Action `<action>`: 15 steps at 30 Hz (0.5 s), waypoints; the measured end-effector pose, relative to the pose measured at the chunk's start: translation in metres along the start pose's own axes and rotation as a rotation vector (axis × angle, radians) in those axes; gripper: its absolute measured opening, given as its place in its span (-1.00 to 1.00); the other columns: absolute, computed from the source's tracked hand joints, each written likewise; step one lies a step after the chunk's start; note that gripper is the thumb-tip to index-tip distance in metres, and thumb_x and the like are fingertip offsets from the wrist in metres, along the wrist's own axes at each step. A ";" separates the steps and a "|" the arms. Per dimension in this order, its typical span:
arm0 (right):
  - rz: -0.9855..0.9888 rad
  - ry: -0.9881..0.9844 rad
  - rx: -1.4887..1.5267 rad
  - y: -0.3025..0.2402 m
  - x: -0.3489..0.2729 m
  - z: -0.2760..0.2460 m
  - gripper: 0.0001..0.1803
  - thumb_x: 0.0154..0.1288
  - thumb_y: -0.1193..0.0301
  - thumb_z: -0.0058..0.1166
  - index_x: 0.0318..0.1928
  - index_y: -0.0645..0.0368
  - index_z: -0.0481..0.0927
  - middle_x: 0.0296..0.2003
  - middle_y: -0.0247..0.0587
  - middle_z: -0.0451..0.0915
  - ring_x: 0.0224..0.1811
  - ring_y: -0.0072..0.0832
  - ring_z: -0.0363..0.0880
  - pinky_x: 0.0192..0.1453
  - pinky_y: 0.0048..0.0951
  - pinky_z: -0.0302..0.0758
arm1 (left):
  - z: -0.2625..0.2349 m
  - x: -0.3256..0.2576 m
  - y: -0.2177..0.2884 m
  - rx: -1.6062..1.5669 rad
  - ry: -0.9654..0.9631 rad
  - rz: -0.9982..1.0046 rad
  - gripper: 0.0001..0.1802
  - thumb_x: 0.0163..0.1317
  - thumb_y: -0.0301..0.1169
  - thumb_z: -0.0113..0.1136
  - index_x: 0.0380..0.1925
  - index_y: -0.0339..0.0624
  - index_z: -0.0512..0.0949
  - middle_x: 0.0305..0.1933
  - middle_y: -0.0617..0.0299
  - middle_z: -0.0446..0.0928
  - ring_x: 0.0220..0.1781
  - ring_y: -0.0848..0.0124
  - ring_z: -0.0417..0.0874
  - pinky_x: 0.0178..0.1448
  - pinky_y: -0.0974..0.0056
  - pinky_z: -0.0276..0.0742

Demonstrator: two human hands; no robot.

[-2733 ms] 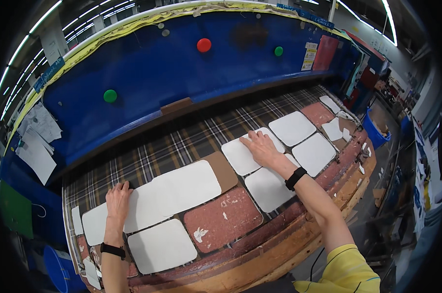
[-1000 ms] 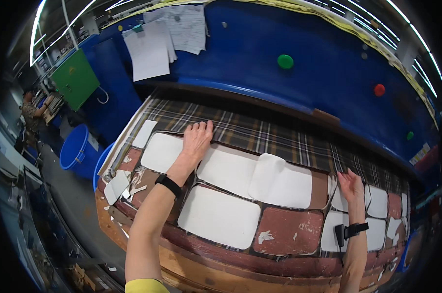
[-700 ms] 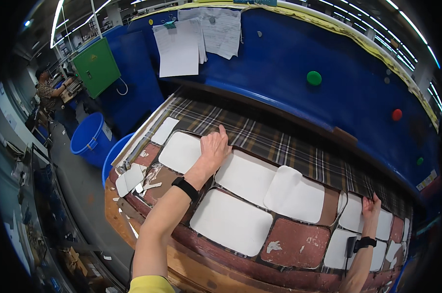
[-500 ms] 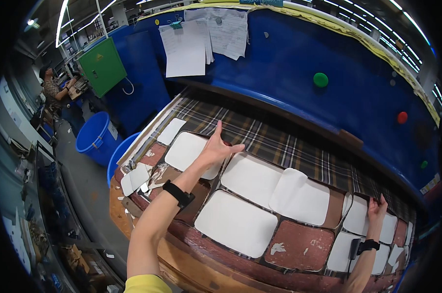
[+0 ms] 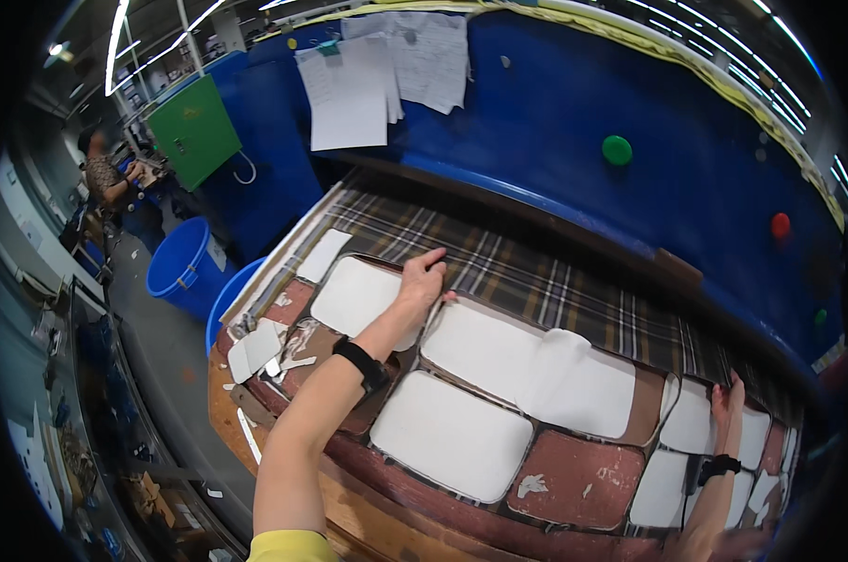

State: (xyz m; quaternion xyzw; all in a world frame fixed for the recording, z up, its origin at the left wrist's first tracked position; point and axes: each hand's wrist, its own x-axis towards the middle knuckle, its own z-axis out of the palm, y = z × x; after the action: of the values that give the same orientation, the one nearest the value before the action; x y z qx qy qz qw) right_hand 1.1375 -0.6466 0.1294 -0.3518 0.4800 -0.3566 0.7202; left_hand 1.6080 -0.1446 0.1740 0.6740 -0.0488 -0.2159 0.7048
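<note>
Dark plaid woven cloth with pale and gold lines (image 5: pixel 499 258) lies across the back of the desk, behind 2 rows of white rounded rectangular sheets (image 5: pixel 450 436). Its far edge is lost in the shadow under a large blue metal machine panel (image 5: pixel 527 122). The right hand (image 5: pixel 726 407) covers part of the sheets on its side, the far right end of the desk dims toward the rim, and a yellow fabric sleeve (image 5: pixel 291 547) is cut off by the lower edge.

The wood-edged desk (image 5: pixel 372 520) is worn red-brown on top, with a scuffed reddish patch (image 5: pixel 575 478) between sheets and white scraps at its left end. A white sheet with a raised fold (image 5: pixel 588 384) overlaps its neighbour. On the panel are a green round knob (image 5: pixel 617 150), a red round knob (image 5: pixel 781 226) and clipped white papers (image 5: pixel 347 98). To the left are a green metal box (image 5: pixel 195 131), a blue round plastic bin (image 5: pixel 188 258) and a person (image 5: pixel 108 178) at work.

The left hand (image 5: pixel 426 281) is part-open at the cloth's near edge, thumb and forefinger apart. The right hand has its fingers raised at that edge; I cannot tell whether it grips the cloth.
</note>
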 end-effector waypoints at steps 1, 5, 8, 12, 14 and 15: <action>-0.062 0.078 -0.017 0.000 -0.001 -0.007 -0.67 0.42 0.23 -0.03 0.03 0.17 0.53 -0.60 -0.26 0.52 -0.72 -0.51 0.48 -0.70 -0.59 0.47 | 0.004 0.000 -0.001 0.049 0.008 0.026 -0.55 0.35 -0.51 -0.02 0.25 -0.24 0.45 -0.23 0.14 0.56 -0.62 0.46 0.52 -0.53 0.40 0.53; -0.097 0.129 -0.076 0.019 -0.028 0.042 -0.62 0.39 0.26 0.01 0.16 0.07 0.46 -0.74 -0.35 0.32 -0.76 -0.53 0.34 -0.72 -0.50 0.26 | -0.015 -0.001 0.002 0.086 0.088 0.054 -0.55 0.36 -0.54 -0.05 0.25 -0.22 0.46 -0.24 0.12 0.61 -0.67 0.53 0.46 -0.55 0.42 0.49; -0.110 0.134 -0.098 0.004 -0.054 0.039 -0.78 0.39 0.25 0.04 -0.08 0.06 0.54 -0.70 -0.36 0.37 -0.77 -0.58 0.32 -0.75 -0.56 0.25 | -0.015 -0.005 0.007 0.115 0.038 0.080 -0.56 0.35 -0.57 -0.04 0.22 -0.24 0.48 -0.31 0.13 0.59 -0.74 0.50 0.42 -0.59 0.41 0.46; -0.141 0.073 -0.056 0.008 -0.076 0.031 -0.87 0.40 0.27 0.06 -0.28 0.02 0.54 -0.68 -0.42 0.44 -0.78 -0.68 0.34 -0.76 -0.70 0.32 | -0.019 -0.028 0.017 0.094 0.042 0.021 -0.58 0.38 -0.57 -0.06 0.23 -0.25 0.48 -0.43 0.28 0.51 -0.72 0.51 0.41 -0.61 0.44 0.40; -0.133 0.088 -0.100 -0.001 -0.077 0.030 -0.85 0.43 0.28 0.03 -0.21 0.05 0.55 -0.65 -0.44 0.46 -0.75 -0.68 0.36 -0.76 -0.67 0.33 | -0.014 -0.035 0.029 0.076 0.041 -0.042 -0.58 0.39 -0.57 -0.07 0.23 -0.25 0.47 -0.48 0.36 0.41 -0.70 0.54 0.38 -0.62 0.48 0.32; -0.145 0.076 -0.110 -0.002 -0.080 0.034 -0.84 0.44 0.30 0.01 -0.18 0.10 0.55 -0.63 -0.44 0.47 -0.73 -0.70 0.38 -0.76 -0.66 0.34 | -0.014 -0.038 0.033 0.120 0.059 -0.060 -0.59 0.40 -0.56 -0.06 0.23 -0.26 0.47 -0.49 0.39 0.40 -0.70 0.56 0.35 -0.60 0.50 0.31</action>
State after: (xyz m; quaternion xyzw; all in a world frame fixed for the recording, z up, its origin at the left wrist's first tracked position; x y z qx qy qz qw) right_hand 1.1460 -0.5741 0.1760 -0.4109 0.4994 -0.3939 0.6532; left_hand 1.5868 -0.1178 0.2127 0.7223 -0.0209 -0.2137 0.6574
